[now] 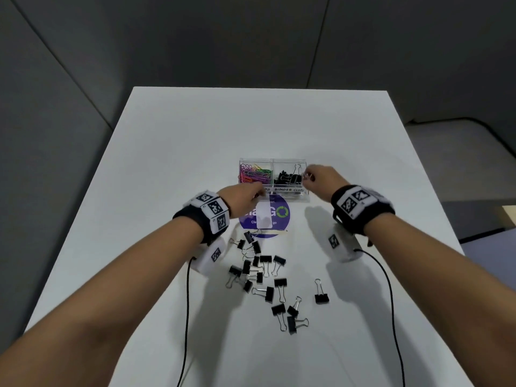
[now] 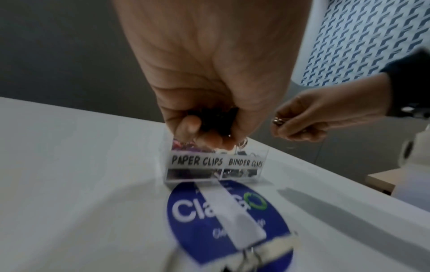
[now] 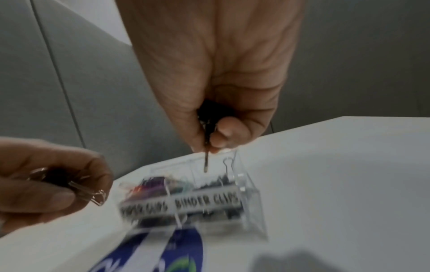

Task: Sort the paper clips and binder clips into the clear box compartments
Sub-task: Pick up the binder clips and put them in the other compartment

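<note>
The clear box point(image 1: 289, 189) stands mid-table, with coloured paper clips point(image 1: 255, 174) in its left compartment and black binder clips point(image 1: 287, 177) in its right one. My left hand point(image 1: 257, 193) hovers at the box's front left and grips a bunch of black binder clips point(image 2: 210, 120). My right hand point(image 1: 307, 177) is at the box's right end. It pinches one binder clip point(image 3: 210, 117) whose wire handle hangs over the compartment labelled BINDER CLIPS point(image 3: 207, 201). Several loose binder clips point(image 1: 265, 273) lie on the table near me.
A round blue sticker point(image 1: 279, 219) with a white card point(image 1: 264, 216) on it lies just in front of the box. Black cables point(image 1: 186, 317) run from both wrists toward the near edge of the white table point(image 1: 363, 152). A grey wall stands behind.
</note>
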Demonstrator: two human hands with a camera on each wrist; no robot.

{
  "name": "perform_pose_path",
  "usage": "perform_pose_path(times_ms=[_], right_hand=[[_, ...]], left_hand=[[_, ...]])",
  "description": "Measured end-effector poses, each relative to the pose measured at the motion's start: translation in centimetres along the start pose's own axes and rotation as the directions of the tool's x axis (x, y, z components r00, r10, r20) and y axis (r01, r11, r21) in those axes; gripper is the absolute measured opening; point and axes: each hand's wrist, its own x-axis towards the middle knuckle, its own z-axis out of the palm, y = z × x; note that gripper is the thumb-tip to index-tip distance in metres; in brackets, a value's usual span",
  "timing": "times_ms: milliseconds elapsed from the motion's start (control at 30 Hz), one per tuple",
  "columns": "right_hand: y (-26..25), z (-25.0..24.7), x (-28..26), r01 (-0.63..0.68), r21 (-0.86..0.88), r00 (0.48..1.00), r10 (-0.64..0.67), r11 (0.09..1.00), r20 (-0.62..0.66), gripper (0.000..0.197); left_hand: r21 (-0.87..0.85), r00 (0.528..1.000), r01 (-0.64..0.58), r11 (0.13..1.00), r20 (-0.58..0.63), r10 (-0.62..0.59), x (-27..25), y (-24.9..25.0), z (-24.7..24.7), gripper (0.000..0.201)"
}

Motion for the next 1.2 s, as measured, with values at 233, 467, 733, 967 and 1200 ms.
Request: perform_pose_path(times_ms=[233, 467, 733, 967, 1200], right_hand=[[-0.9, -0.1, 4.3, -0.031, 0.222, 0.999, 0.037, 0.975, -0.022, 0.034], [1.5, 1.9, 2.0, 0.07, 0.268, 0.992, -0.038, 0.961, -0.124, 0.028], [3.9, 3.7, -3.4, 0.072, 0.152, 0.997, -0.07, 0.986, -0.019, 0.03], [4.7, 4.3, -7.6, -0.029, -0.046, 0.974, 0.038, 0.999, 0.225, 0.022], [4.0, 5.5, -11.4, -0.074, -0.346, 0.866, 0.232, 0.935, 0.442, 0.042]], left_hand=[[-0.019, 0.985, -0.009, 1.0, -0.174, 0.005, 4.5, 0.9, -2.1, 0.026], [-0.037, 0.979, -0.046, 0.998, -0.2, 0.038, 8.1, 3.1, -2.3, 0.028], [-0.04, 0.981, -0.067, 0.997, -0.184, 0.059, 7.2, 3.8, -2.0, 0.036], [0.093, 1.0, -0.017, 0.995, 0.021, 0.015, 0.6, 0.4, 1.8, 0.037], [0.173, 0.996, 0.017, 0.985, 0.08, -0.031, -5.6, -2.2, 6.6, 0.056]])
